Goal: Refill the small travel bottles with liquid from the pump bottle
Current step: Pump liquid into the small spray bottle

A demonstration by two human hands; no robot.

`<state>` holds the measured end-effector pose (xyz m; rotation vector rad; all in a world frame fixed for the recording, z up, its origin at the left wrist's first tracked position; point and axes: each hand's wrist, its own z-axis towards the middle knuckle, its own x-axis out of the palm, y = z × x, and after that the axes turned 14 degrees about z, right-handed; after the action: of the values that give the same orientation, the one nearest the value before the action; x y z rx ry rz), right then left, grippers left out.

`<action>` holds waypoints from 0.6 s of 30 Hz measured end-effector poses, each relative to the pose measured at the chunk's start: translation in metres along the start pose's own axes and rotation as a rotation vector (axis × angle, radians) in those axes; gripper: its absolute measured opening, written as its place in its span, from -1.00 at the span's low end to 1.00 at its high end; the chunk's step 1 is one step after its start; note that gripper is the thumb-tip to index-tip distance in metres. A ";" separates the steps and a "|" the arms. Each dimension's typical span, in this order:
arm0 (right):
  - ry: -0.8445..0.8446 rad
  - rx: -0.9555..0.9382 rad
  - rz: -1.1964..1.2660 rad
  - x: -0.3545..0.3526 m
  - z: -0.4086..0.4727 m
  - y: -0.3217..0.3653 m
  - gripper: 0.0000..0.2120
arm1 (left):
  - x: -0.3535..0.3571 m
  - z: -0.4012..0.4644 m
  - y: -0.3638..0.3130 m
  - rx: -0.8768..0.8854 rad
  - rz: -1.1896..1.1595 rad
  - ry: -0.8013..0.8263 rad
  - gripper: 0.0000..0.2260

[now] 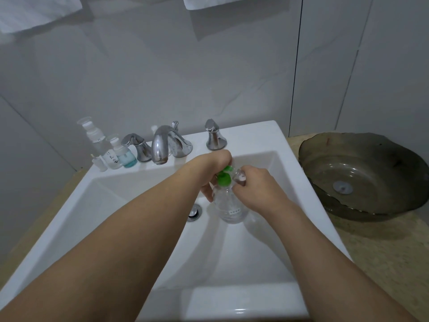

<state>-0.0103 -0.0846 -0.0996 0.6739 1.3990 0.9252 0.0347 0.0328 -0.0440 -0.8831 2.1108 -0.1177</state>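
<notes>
Item: clear plastic pump bottle w/ green pump head (224, 180), over white sink (267, 135), drain at 9 o'clock. Left hand (212, 170) grips pump; right hand (253, 189) pinches small clear travel bottle (239, 177). Advice: keep nozzle over mouth, press slowly.

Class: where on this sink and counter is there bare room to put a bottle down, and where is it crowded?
Free: the sink's front rim, its left rim, and the counter in front of the glass bowl. Crowded: the back ledge, with small bottles beside the faucet, and mid-basin, where both hands hold the pump bottle.
</notes>
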 end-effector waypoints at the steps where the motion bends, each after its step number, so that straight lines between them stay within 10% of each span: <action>1: 0.004 -0.002 -0.006 0.001 0.000 0.000 -0.90 | 0.001 0.000 0.001 -0.003 -0.005 -0.013 -0.69; 18: 0.062 0.038 -0.043 0.005 0.002 -0.006 -0.93 | 0.012 0.003 0.003 0.008 0.037 -0.125 -0.70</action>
<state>-0.0080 -0.0832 -0.1067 0.6458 1.4834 0.8939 0.0300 0.0275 -0.0550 -0.8249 2.0081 -0.0496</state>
